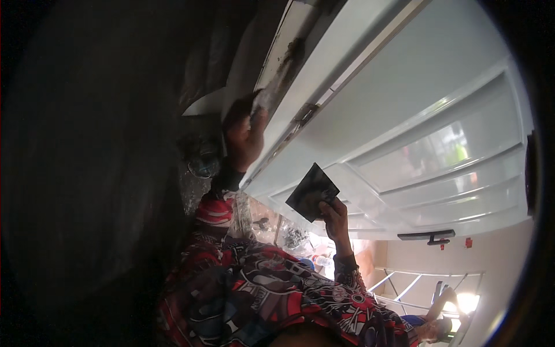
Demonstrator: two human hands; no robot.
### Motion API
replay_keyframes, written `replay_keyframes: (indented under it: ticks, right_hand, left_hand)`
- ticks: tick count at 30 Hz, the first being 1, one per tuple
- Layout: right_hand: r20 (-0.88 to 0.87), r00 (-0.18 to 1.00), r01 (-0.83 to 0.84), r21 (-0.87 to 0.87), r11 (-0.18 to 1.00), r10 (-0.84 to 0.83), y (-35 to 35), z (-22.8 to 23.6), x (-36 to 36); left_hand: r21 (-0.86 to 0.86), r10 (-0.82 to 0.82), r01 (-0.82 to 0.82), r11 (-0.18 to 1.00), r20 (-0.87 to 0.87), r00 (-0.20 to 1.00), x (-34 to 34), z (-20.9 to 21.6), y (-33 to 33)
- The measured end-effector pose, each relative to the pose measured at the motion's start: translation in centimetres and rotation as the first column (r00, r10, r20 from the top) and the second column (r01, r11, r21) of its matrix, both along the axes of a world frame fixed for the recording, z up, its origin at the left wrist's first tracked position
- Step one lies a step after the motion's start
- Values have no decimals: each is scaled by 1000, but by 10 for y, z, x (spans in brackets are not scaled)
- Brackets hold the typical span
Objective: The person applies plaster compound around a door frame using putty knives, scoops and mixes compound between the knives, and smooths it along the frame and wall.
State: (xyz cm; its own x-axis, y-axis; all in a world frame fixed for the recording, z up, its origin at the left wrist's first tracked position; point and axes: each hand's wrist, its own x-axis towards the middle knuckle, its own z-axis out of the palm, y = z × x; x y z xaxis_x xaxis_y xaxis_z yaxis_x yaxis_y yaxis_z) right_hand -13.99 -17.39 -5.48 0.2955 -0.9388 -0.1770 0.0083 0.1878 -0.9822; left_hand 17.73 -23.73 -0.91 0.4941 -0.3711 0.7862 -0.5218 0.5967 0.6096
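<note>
My left hand (245,139) is raised at the door frame (324,63), fingers closed round a motion-blurred tool (263,103) with a pale, flat end, like a putty knife. That end lies at a rough, dark strip (292,55) beside the frame; whether it touches cannot be made out. Lower and to the right, my right hand (335,222) grips a dark square board (309,189) by its edge, with a small dark lump near my fingers. A glossy white panelled door (428,144) stands behind the board, with a metal hinge (305,114) on its edge.
A black door handle (428,236) juts from the door at the right. Another person (433,327) is at the lower right by a white metal frame (404,283) like scaffolding. A bucket-like container (203,165) and scattered debris (295,236) are on the floor.
</note>
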Motion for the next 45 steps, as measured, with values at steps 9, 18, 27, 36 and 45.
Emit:
replay_keyframes:
  ticks: [9, 18, 27, 36, 45]
  right_hand:
    - [0, 992, 123, -44, 991, -123, 22, 4, 19]
    - [21, 967, 253, -25, 967, -252, 41, 0, 28]
    - [-49, 946, 321, -9, 947, -321, 49, -4, 31]
    - [-116, 943, 307, -63, 950, -312, 44, -8, 31]
    - [-97, 954, 274, -95, 957, -283, 37, -3, 34]
  left_hand:
    - [-250, -134, 221, 943, 323, 937, 62, 80, -22]
    - [-242, 12, 122, 963, 488, 873, 39, 79, -61]
    - [-129, -98, 189, 973, 509, 855, 35, 26, -61]
    - [-7, -167, 203, 979, 542, 824, 35, -26, -53]
    - [98, -226, 209, 973, 591, 775, 42, -61, -45]
